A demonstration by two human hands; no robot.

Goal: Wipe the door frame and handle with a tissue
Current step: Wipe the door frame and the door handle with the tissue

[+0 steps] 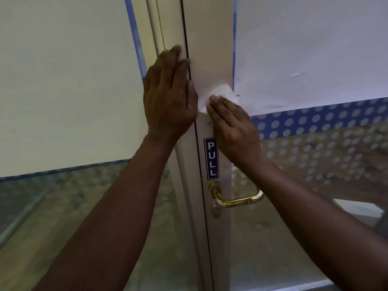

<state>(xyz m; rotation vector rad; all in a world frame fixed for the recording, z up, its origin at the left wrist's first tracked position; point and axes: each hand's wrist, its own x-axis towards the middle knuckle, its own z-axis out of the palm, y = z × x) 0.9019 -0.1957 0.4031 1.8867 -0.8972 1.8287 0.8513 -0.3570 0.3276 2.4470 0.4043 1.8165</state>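
Observation:
A cream door frame (210,49) runs up the middle of the head view, with a dark gap along its left edge. My right hand (234,128) presses a crumpled white tissue (222,94) flat against the frame, above a blue PULL sticker (212,158). My left hand (170,95) lies flat and empty on the adjoining frame, fingers across the gap, touching the tissue's left edge. A brass lever handle (237,199) juts to the right below the sticker, with a brass keyhole (216,211) under it; neither hand touches it.
White paper sheets (310,49) cover the upper glass on both sides of the frame. A blue dotted film band (315,120) crosses the right glass pane. Through the lower glass, a floor and a pale box (359,208) show at right.

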